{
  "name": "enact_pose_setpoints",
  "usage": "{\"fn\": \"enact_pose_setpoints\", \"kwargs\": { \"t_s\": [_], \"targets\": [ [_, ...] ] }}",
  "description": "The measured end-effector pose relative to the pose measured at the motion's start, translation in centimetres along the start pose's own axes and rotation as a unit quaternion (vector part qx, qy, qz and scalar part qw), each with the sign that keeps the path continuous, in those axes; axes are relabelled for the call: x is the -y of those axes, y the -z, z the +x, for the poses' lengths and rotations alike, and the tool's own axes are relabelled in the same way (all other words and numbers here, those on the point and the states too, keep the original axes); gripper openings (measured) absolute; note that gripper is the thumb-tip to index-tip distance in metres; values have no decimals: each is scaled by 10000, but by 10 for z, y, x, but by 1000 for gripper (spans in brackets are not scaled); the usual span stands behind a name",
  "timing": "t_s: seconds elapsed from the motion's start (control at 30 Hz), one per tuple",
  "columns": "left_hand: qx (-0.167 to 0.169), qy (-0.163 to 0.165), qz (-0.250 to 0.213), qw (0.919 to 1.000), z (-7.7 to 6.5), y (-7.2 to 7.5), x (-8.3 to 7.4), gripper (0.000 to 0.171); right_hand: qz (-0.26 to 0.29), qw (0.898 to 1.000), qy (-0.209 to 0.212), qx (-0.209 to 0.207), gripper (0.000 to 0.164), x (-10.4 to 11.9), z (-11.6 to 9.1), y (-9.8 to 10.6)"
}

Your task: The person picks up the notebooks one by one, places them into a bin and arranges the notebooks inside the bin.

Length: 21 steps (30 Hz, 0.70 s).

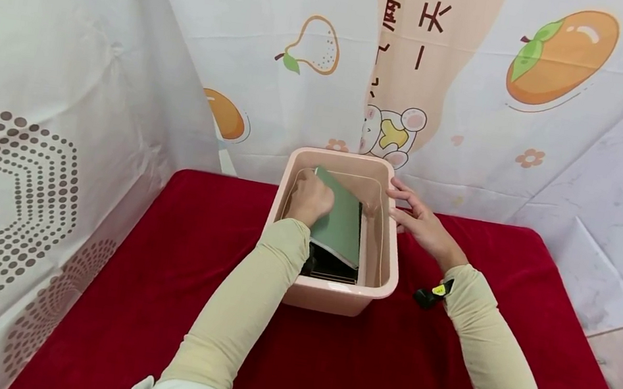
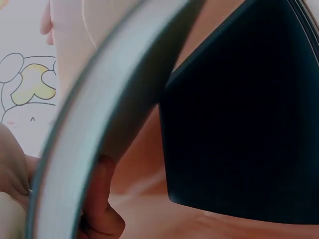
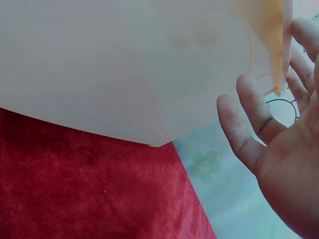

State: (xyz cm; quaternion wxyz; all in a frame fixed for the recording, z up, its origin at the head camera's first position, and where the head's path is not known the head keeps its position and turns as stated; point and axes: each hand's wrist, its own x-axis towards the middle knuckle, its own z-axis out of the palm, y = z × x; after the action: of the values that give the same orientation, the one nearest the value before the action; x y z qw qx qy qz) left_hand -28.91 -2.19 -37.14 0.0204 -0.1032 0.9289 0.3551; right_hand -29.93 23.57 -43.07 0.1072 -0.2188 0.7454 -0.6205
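A green-covered book (image 1: 338, 218) lies tilted inside a pink plastic bin (image 1: 339, 301). My left hand (image 1: 312, 198) reaches into the bin and grips the book by its left edge. In the left wrist view, fingers (image 2: 102, 209) show on one side of the book's pale page edge (image 2: 94, 129), and part of the hand shows on the other. Beneath the book is a flat black item (image 2: 239, 119), which looks like a dark notebook; the book covers part of it. My right hand (image 1: 423, 227) rests its spread fingertips at the bin's right rim.
A red velvet cloth (image 1: 381, 377) covers the table under the bin. Printed white curtains (image 1: 311, 108) hang close behind the bin and along the sides. A black strap device with a yellow label (image 1: 434, 293) sits at the right wrist.
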Motion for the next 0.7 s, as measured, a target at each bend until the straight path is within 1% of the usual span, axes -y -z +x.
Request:
{"fn": "enact_pose_setpoints", "kwargs": {
  "t_s": [0.2, 0.3, 0.53, 0.7],
  "targets": [
    [20, 69, -59, 10000, 0, -2, -2, 48, 113, 9999, 51, 8, 51, 0, 0, 0],
    [50, 86, -72, 9999, 0, -2, -2, 50, 127, 9999, 64, -4, 51, 1, -1, 0],
    [418, 295, 215, 9985, 0, -4, -3, 49, 163, 9998, 83, -37, 50, 0, -1, 0],
    [564, 430, 308, 9970, 0, -5, -1, 58, 167, 9998, 81, 4, 51, -1, 0, 0]
  ]
}}
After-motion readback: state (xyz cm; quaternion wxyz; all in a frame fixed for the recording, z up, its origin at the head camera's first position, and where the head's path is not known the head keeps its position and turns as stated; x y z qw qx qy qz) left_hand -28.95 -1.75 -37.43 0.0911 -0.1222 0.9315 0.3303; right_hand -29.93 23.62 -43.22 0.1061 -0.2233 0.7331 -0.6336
